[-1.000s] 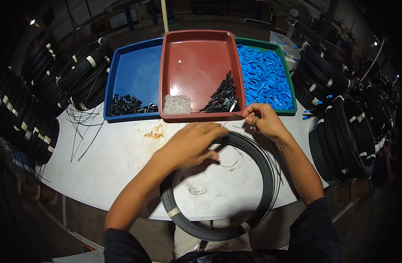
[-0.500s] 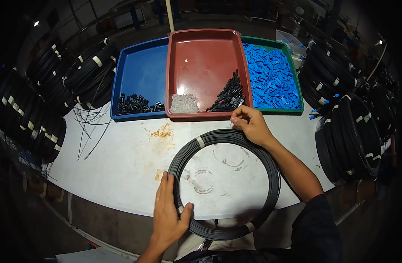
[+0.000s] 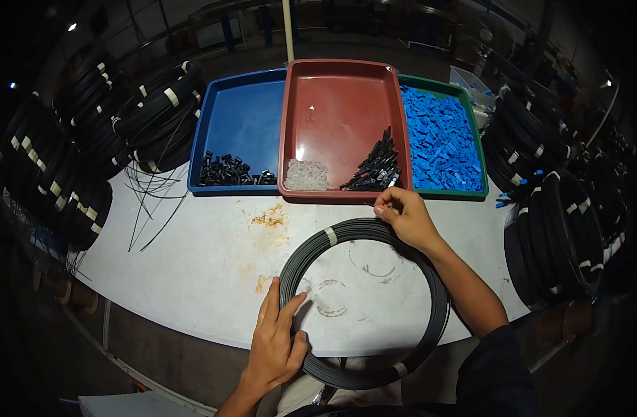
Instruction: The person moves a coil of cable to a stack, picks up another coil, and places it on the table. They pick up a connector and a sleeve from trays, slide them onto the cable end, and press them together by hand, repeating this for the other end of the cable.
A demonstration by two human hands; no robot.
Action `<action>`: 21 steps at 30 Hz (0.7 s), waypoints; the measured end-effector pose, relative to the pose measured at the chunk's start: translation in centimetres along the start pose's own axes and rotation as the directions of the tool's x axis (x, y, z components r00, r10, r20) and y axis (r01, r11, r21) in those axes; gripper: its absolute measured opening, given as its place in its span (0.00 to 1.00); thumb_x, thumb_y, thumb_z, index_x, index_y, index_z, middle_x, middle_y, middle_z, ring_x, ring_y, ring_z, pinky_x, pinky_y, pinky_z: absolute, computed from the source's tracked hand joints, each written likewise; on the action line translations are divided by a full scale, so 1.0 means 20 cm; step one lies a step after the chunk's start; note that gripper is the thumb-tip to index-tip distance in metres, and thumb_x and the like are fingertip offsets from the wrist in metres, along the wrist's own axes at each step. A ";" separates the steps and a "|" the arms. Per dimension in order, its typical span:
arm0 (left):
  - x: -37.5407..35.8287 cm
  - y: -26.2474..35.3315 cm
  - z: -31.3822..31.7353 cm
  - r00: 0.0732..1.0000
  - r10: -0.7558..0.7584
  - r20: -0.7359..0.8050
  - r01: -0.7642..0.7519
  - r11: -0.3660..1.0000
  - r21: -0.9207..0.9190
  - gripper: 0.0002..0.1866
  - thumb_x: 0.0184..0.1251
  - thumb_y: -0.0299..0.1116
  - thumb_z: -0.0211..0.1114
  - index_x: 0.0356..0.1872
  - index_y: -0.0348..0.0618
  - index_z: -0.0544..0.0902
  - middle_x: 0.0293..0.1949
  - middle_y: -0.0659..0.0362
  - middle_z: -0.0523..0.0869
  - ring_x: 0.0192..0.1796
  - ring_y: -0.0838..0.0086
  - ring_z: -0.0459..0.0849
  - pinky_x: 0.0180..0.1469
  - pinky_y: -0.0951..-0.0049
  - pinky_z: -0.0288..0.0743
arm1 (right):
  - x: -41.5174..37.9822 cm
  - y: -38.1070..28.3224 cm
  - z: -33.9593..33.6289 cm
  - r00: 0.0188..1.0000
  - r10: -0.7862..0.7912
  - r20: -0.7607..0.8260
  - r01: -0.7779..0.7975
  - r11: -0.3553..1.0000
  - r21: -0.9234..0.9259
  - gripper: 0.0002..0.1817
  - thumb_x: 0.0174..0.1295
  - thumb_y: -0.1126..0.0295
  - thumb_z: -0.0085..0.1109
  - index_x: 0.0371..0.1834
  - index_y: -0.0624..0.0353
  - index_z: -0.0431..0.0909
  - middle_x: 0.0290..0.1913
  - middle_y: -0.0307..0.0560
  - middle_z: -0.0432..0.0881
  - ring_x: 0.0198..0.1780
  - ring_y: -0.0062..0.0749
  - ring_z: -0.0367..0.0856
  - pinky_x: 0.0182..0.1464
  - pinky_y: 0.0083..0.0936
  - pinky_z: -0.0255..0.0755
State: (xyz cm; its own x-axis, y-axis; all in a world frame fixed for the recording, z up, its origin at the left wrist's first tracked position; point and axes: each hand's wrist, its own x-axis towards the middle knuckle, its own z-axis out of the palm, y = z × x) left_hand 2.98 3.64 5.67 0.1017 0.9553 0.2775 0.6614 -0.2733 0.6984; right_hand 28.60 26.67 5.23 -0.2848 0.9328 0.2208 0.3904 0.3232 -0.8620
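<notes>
A coil of black cable (image 3: 435, 306), bound with pale tape bands, lies over the table's front edge. My left hand (image 3: 277, 337) rests on the coil's left side with its fingers apart. Above the coil's upper right part, my right hand (image 3: 404, 215) has thumb and forefinger pinched together; what they hold, if anything, is too small to tell. Just beyond that hand is the red tray (image 3: 332, 132), which holds clear pieces (image 3: 307, 175) and black pieces (image 3: 377, 167).
A blue tray (image 3: 242, 125) with short black parts stands left of the red one. On the right a green tray (image 3: 480, 167) holds blue pieces (image 3: 440, 142). Taped cable coils are stacked at the left (image 3: 40, 174) and right (image 3: 555, 236). Loose thin wires (image 3: 150, 208) lie at the left.
The trays, table and coil appear slightly lower and further right. My left forefinger has lifted and spread inward over the coil. My right hand keeps its pinch near the coil's top.
</notes>
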 end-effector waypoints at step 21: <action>0.85 -0.55 -0.60 0.967 0.253 -0.007 -0.216 0.840 0.497 0.07 0.62 0.27 0.67 0.40 0.39 0.86 0.42 0.52 0.88 0.48 0.56 0.84 0.53 0.57 0.75 | -0.09 -0.01 -0.07 0.998 -0.060 0.009 0.059 0.998 0.024 0.03 0.59 0.79 0.68 0.34 0.67 0.85 0.28 0.40 0.79 0.24 0.14 0.69 0.30 0.17 0.63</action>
State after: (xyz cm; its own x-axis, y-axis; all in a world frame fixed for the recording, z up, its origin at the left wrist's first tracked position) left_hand -11.40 21.53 10.63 0.2606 0.8541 0.4502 0.9032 -0.3803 0.1987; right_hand 30.21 25.04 5.63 -0.3158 0.9103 0.2676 0.3517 0.3742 -0.8580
